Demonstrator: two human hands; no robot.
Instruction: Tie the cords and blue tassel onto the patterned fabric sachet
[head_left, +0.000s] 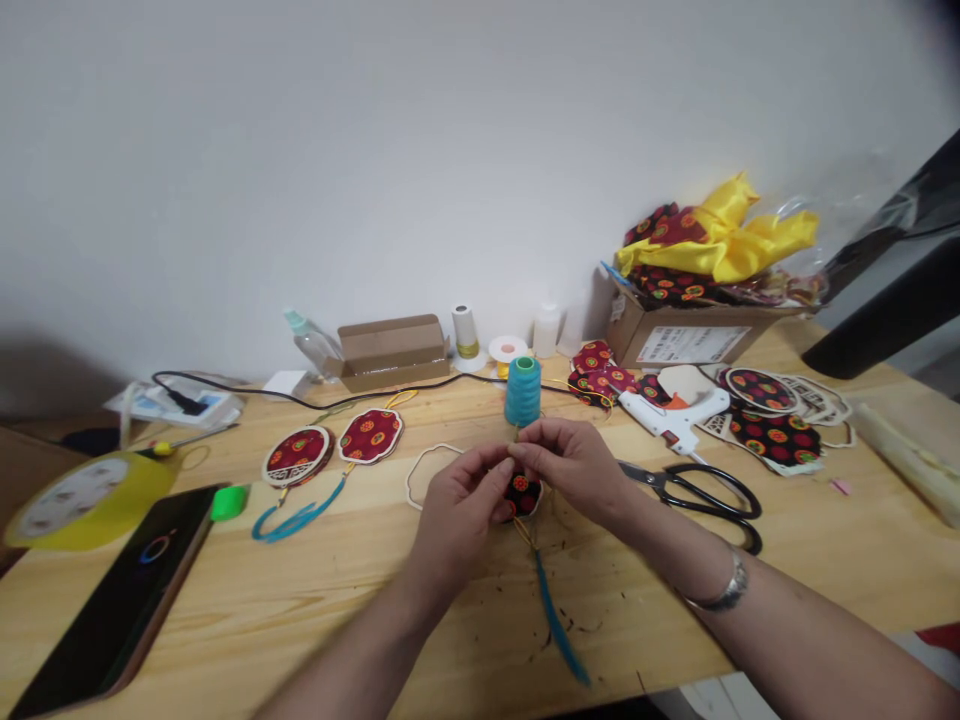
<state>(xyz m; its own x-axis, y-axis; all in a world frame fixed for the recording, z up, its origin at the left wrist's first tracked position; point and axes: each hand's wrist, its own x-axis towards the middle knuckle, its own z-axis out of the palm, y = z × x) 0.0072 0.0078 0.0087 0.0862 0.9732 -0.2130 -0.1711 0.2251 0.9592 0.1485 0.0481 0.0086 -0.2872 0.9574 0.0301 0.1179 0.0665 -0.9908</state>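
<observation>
A small ornament covered in black floral fabric [525,492] sits beneath my fingers, partly hidden by them. My left hand [469,495] is closed around its left edge, thumb and forefinger pinched at the top. Against those fingertips, my right hand [566,465] pinches too; whatever is between its fingers is too small to make out. From the ornament's lower end hangs a teal tassel [553,620] on a yellowish cord. Just behind the hands stands a teal thread cone [523,392]. A bare pale scalloped frame [415,470] lies left of my left hand.
Black-handled scissors [701,490] and a white glue gun [671,415] lie right. Two red ornaments [371,436] lie left, near a phone [124,600] and yellow tape roll [90,500]. A cardboard box [690,335] of fabric stands back right; a black cable [322,407] crosses behind.
</observation>
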